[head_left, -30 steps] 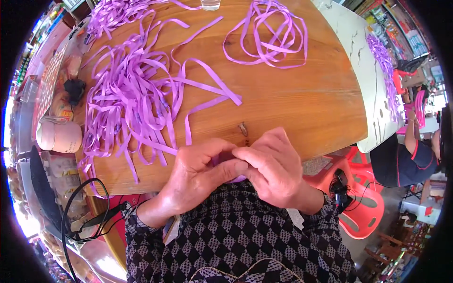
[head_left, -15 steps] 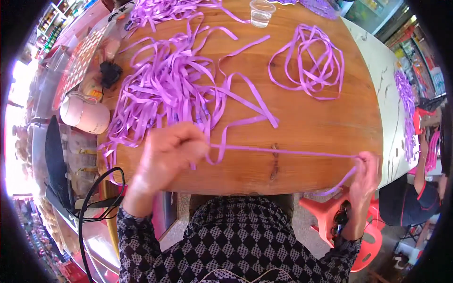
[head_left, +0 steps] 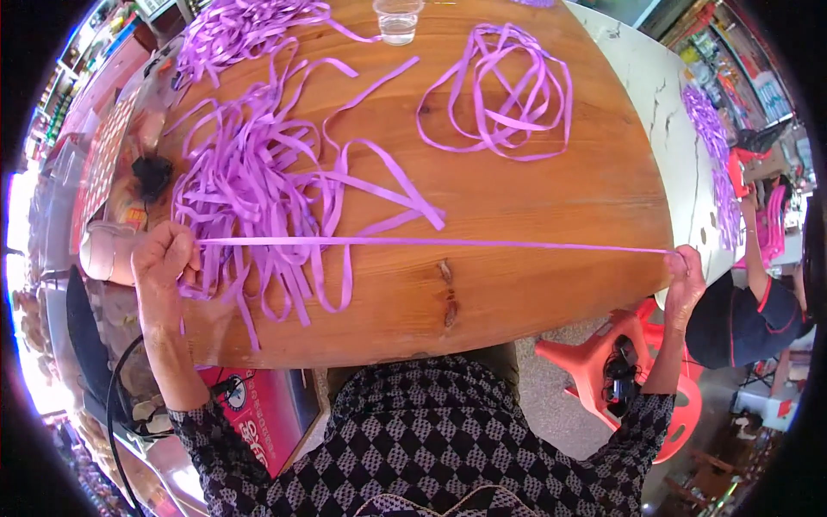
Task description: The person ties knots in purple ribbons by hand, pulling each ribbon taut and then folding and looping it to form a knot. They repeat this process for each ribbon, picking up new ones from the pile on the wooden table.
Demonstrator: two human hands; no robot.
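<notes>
A purple ribbon (head_left: 448,244) is stretched taut and nearly level above the wooden table (head_left: 551,202). My left hand (head_left: 166,263), closed in a fist, grips one end at the table's left side. At the right edge of the table, my right hand (head_left: 683,276) pinches the other end between its fingers. Behind and partly under the stretched strip lies a big tangled heap of purple ribbon (head_left: 250,172), close to my left hand. Farther back on the right rests a loosely looped coil of purple ribbon (head_left: 495,90).
At the far side stand a clear plastic cup (head_left: 398,26) and another ribbon pile (head_left: 241,30). A white mug-like container (head_left: 108,252) is beside my left hand. An orange plastic stool (head_left: 594,362) holds a black object. Another person (head_left: 745,314) sits at right, by the white marbled table (head_left: 668,129).
My hands have moved apart, the left one far to the left, drawing out a longer length of ribbon. The whole view has shifted slightly, so the table contents appear farther left.
</notes>
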